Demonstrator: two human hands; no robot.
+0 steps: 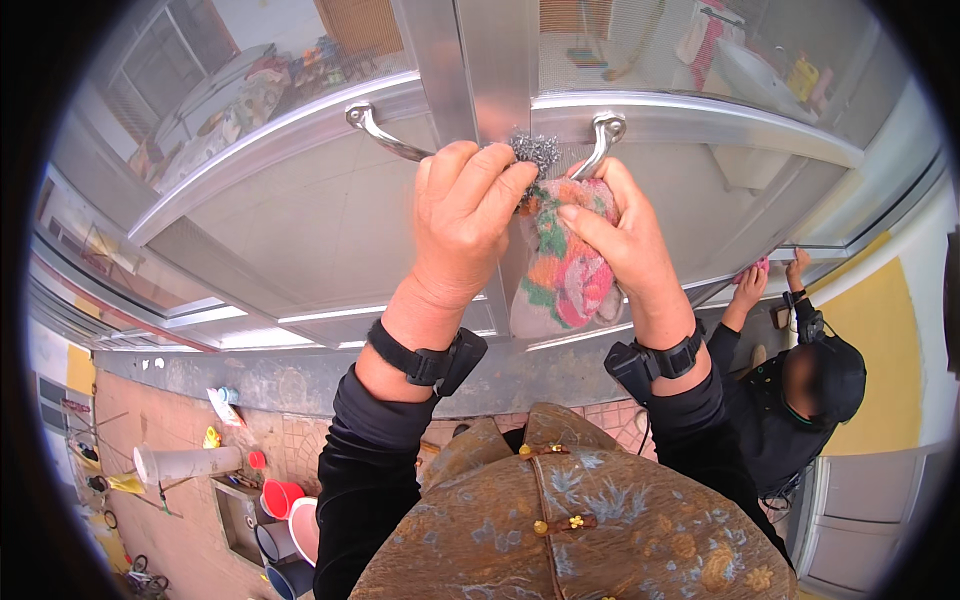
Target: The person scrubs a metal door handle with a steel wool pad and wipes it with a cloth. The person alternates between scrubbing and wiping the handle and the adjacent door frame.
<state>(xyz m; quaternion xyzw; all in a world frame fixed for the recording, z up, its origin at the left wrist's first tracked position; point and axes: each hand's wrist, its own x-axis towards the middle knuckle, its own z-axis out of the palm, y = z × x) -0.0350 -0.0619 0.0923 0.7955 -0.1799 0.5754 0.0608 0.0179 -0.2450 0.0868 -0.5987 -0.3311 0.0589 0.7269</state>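
Head view, both hands raised against a pair of metal-framed glass doors. Left hand grip closed around a wad of grey steel wool, which pokes out above the fingers and sits against the central door post, between the two curved metal door handles. Right hand grip clamped on a multicoloured cloth, patterned pink, green and orange on a pale ground; the cloth hangs down from the fingers in front of the post, touching the left hand's knuckles. The cloth's upper edge lies just under the right-hand handle. Both wrists carry black strapped devices; sleeves are black, over a brown patterned vest. To the right, a second person in dark clothing holds a pink cloth to the lower door frame, well apart from the wearer's hands. Lower left, on the tiled floor: stacked red, pink and blue plastic basins and a white cylindrical container lying on its side. A yellow panel shows on the right wall.
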